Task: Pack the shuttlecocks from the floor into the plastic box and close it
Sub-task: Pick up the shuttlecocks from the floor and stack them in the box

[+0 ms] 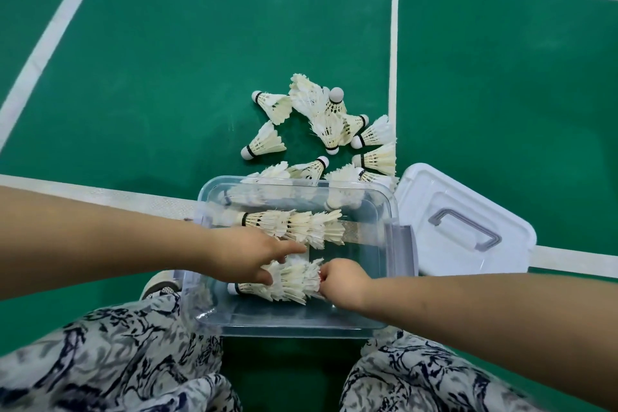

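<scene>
Both my hands are down inside the clear plastic box (384,211), which sits on the green court floor (167,77) between my knees. There are 2 nested rows of shuttlecocks in the box: the far row (294,226) lies along the middle, cork toward the left wall, and the near row (284,281) lies closer to the near edge, cork also pointing left. I can't count how many birds are nested in each row — the feathers overlap too much.

My left hand (247,256) is mostly open, fingers spread, thumb and forefinger resting on the feather skirts of the near row. My right hand (341,279) is curled, fingertips pinching the feathered end of that same row.

Loose shuttlecocks (321,124) are piled on the floor just past the box's far edge — I make out roughly 10 or 11, some stacked on each other, a few seen only through the far wall.

1 white lid (468,227) with a grey handle lies flat on the floor, touching the box's right side.
</scene>
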Action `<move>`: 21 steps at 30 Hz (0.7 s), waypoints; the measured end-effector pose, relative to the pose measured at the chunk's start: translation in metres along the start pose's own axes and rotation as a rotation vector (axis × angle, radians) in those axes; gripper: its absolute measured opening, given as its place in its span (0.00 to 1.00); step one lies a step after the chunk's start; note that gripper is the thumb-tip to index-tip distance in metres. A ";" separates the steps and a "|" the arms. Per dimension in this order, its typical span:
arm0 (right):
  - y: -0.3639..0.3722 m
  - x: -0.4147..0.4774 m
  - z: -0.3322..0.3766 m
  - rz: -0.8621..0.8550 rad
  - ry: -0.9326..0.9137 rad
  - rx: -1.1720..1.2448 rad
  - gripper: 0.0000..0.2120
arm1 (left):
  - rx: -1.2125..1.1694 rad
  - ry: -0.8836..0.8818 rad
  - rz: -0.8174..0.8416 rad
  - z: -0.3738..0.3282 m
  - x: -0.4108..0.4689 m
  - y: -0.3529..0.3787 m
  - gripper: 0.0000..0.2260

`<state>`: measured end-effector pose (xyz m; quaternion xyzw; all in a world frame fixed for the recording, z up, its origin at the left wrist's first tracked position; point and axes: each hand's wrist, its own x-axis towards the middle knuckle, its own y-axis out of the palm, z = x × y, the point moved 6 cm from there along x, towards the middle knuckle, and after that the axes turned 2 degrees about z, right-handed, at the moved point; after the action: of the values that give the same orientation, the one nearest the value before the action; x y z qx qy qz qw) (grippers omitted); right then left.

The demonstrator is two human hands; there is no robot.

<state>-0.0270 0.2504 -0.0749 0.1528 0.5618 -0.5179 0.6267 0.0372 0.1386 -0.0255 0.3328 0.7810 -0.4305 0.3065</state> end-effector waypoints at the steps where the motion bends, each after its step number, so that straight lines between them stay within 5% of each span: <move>1: -0.002 0.000 0.000 -0.005 0.006 0.006 0.10 | 0.000 0.002 -0.009 0.000 0.000 0.000 0.31; 15: -0.110 -0.065 0.054 -0.390 -0.275 -0.219 0.11 | -0.164 0.035 -0.567 -0.018 -0.037 -0.084 0.16; 21: -0.182 -0.043 0.068 -0.625 -0.272 -0.193 0.12 | -0.179 -0.092 -0.861 0.025 -0.037 -0.142 0.15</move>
<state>-0.1320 0.1419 0.0549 -0.1569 0.5392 -0.6448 0.5186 -0.0472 0.0492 0.0581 -0.0702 0.8683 -0.4639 0.1611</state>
